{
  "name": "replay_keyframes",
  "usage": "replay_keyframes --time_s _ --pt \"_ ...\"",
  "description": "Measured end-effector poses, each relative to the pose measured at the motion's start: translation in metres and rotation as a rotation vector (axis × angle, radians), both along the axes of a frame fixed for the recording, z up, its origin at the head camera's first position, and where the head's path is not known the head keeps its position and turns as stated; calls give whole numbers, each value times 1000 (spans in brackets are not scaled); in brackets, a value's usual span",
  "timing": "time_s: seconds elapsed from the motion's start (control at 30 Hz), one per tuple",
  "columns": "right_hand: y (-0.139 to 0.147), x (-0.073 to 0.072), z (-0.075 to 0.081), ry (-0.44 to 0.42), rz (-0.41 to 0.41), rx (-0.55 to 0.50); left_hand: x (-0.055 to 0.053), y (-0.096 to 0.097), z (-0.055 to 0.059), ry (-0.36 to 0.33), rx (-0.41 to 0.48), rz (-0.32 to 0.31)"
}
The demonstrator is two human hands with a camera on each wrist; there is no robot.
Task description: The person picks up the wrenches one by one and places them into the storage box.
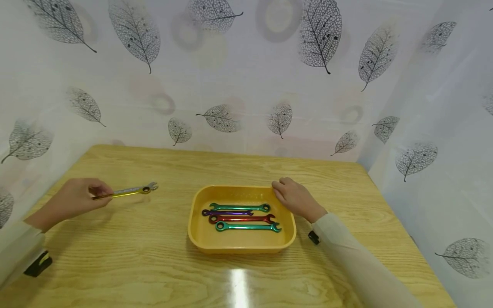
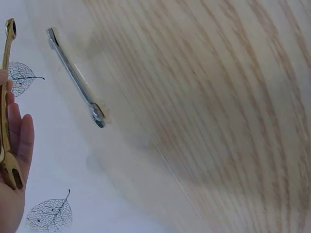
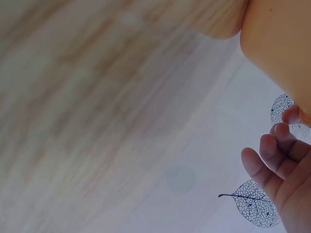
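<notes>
My left hand point(image 1: 82, 194) holds a gold combination wrench point(image 2: 7, 121) between thumb and fingers, above the table at the left. A silver wrench point(image 2: 75, 77) lies on the wood just beyond it; in the head view the two overlap. At the middle of the table stands a yellow plastic bin point(image 1: 242, 247). Inside it lie two green wrenches point(image 1: 246, 227), a purple wrench point(image 1: 231, 212) and a red wrench point(image 1: 242, 219), roughly side by side. My right hand point(image 1: 296, 199) grips the bin's rim at its far right corner, with fingers on the outer side.
The wooden table point(image 1: 154, 256) ends at a hanging white sheet point(image 1: 239, 85) with a leaf print, behind and on both sides. A black device point(image 1: 38, 263) sits under the left wrist, another black piece point(image 1: 313, 237) under the right.
</notes>
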State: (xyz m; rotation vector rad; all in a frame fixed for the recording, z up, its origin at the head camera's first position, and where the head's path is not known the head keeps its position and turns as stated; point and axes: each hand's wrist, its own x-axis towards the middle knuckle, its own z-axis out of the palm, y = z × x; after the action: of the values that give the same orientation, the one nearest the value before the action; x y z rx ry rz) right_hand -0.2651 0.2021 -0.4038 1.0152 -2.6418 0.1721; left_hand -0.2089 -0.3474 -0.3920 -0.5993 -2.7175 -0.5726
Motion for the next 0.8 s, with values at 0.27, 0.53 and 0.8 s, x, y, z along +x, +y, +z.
replay_keyframes --time_s 0.27,0.53,0.8 --pt "0 0 0 -37 -24 19 -1 15 12 14 -4 21" --pt "1 0 0 -22 -15 9 -2 33 22 31 6 22" --pt "0 0 1 -22 -10 12 2 55 30 37 54 -2"
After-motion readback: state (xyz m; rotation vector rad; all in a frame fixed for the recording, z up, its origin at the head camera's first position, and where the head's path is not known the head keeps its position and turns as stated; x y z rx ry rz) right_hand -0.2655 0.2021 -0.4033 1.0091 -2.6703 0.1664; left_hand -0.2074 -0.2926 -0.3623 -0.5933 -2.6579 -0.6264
